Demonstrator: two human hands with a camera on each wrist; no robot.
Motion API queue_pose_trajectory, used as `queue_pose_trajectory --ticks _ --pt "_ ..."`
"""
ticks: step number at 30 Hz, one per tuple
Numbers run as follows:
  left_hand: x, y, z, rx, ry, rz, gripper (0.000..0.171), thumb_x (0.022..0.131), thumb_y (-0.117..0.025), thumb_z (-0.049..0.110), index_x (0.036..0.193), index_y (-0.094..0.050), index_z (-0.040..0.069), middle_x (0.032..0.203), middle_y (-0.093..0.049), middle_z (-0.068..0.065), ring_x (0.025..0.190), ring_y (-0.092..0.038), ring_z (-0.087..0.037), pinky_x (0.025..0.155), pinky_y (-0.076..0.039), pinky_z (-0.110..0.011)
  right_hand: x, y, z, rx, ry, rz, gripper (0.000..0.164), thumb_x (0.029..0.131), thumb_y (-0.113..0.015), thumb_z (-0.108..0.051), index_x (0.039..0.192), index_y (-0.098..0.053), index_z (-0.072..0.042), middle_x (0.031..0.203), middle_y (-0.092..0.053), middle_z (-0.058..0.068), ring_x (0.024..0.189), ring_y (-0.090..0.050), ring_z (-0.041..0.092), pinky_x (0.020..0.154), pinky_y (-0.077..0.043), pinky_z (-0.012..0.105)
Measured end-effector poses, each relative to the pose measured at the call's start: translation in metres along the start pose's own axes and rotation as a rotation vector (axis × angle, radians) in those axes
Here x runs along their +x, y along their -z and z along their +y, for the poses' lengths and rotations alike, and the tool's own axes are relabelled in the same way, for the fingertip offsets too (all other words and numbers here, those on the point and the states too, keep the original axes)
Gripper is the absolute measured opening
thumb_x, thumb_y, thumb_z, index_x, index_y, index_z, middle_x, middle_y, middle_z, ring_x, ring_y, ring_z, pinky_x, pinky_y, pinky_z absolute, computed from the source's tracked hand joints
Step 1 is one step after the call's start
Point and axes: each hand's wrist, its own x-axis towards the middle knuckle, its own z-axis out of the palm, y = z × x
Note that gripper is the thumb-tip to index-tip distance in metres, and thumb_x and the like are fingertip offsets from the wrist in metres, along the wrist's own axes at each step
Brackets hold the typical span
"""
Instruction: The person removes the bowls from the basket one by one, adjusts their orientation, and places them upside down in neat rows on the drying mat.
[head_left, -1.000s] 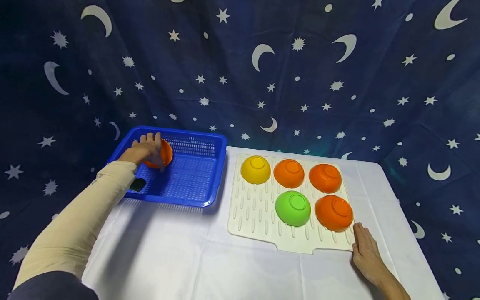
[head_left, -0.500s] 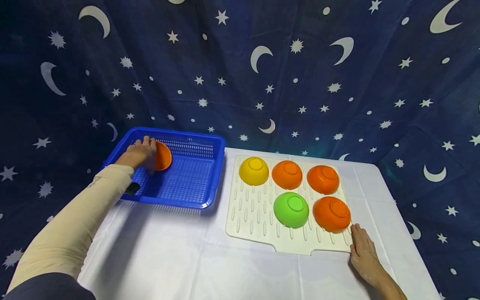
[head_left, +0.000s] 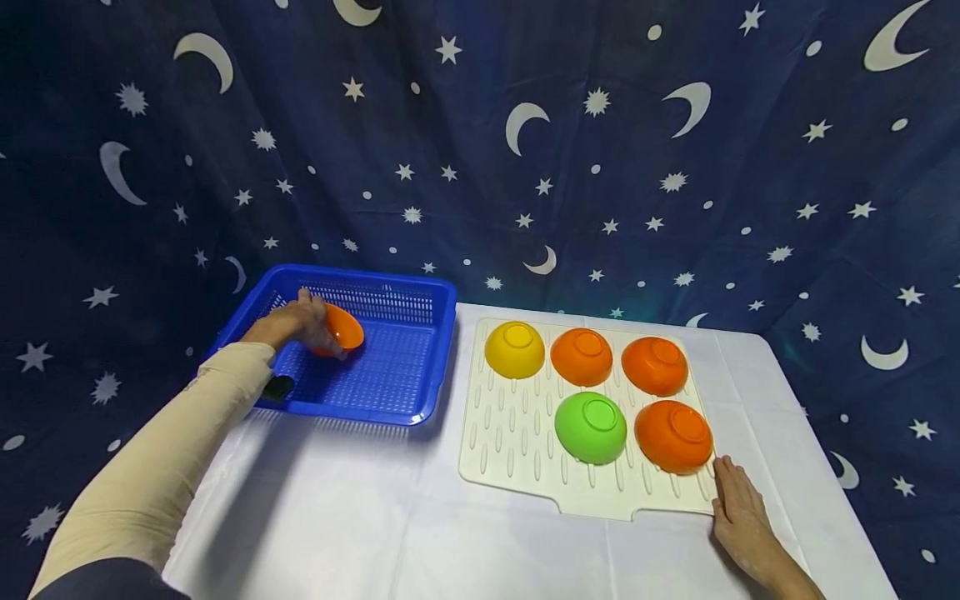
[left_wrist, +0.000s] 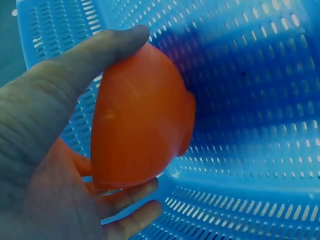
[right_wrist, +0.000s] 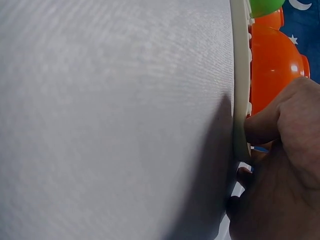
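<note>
Inside the blue plastic basket (head_left: 384, 371), my left hand (head_left: 302, 323) grips an orange bowl (head_left: 345, 328). The left wrist view has this bowl (left_wrist: 140, 120) tilted on its side, thumb on its upper edge and fingers beneath and behind. My right hand (head_left: 742, 515) rests at the near right corner of a cream ribbed drying mat (head_left: 510, 442). In the right wrist view its thumb (right_wrist: 265, 125) touches the mat's edge (right_wrist: 242, 75). Upside down on the mat sit a yellow bowl (head_left: 514, 350), a green bowl (head_left: 591, 427) and several orange bowls (head_left: 673, 437).
A white cloth (head_left: 337, 517) covers the table. Dark blue fabric (head_left: 450, 125) with moons and stars hangs behind. The basket stands left of the mat, and its walls rise around my left hand.
The left hand keeps its grip on the orange bowl, which has shifted slightly and turned within the basket. The right hand stays by the mat's corner. The head view tilts a little.
</note>
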Motion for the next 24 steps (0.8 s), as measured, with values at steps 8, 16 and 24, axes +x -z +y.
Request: queue_pose_trajectory --ticks 8,16,24 --pt "-0.009 -0.002 -0.001 -0.053 -0.128 0.217 0.104 0.068 -0.089 0.053 0.129 -0.041 -0.016 0.117 -0.038 -0.033 0.104 -0.053 -0.052 0.09 -0.046 -0.069 0.003 0.002 -0.002 0.004 0.019 0.005 0.054 0.101 -0.036 0.005 0.147 -0.014 0.024 0.149 -0.014 0.047 0.143 0.0 0.059 0.117 0.013 0.057" --pt "-0.03 0.0 0.008 -0.113 -0.226 0.4 0.112 0.064 -0.091 0.057 0.136 -0.038 -0.011 0.122 -0.04 -0.032 0.105 -0.051 -0.049 0.087 -0.048 -0.068 0.002 0.004 -0.002 -0.026 0.015 0.006 0.054 0.1 -0.036 0.005 0.146 -0.015 0.025 0.147 -0.016 0.047 0.141 -0.004 0.061 0.118 0.012 0.054" --pt "-0.047 -0.008 0.017 -0.177 -0.238 0.517 0.113 0.063 -0.091 0.056 0.14 -0.04 -0.009 0.124 -0.042 -0.031 0.104 -0.053 -0.049 0.083 -0.051 -0.068 -0.001 0.005 -0.003 -0.042 -0.01 -0.001 0.055 0.101 -0.036 0.003 0.146 -0.014 0.025 0.148 -0.016 0.047 0.142 -0.005 0.06 0.118 0.01 0.056"
